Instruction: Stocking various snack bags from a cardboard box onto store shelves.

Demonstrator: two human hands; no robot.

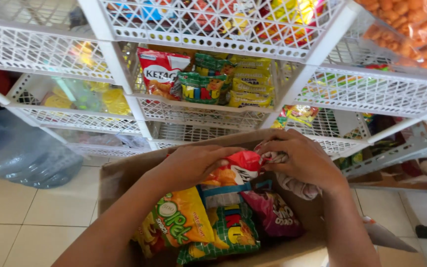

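An open cardboard box (pixel 124 173) sits low in the head view, filled with several snack packets. My left hand (pixel 193 160) grips a red and orange snack packet (pixel 238 168) at the box's top. My right hand (pixel 305 160) holds a crumpled pale cloth (pixel 297 187) and touches the same packet's right end. Below lie a yellow-green packet (pixel 179 220), a green checked packet (pixel 228 232) and a purple packet (pixel 275 212).
White lattice plastic shelf baskets (pixel 198 112) stand behind the box, holding red, green and yellow snack packets (pixel 203 79). A bag of orange snacks (pixel 411 24) hangs top right. A large clear blue water bottle (pixel 16 148) lies on the tiled floor (pixel 21 217) at left.
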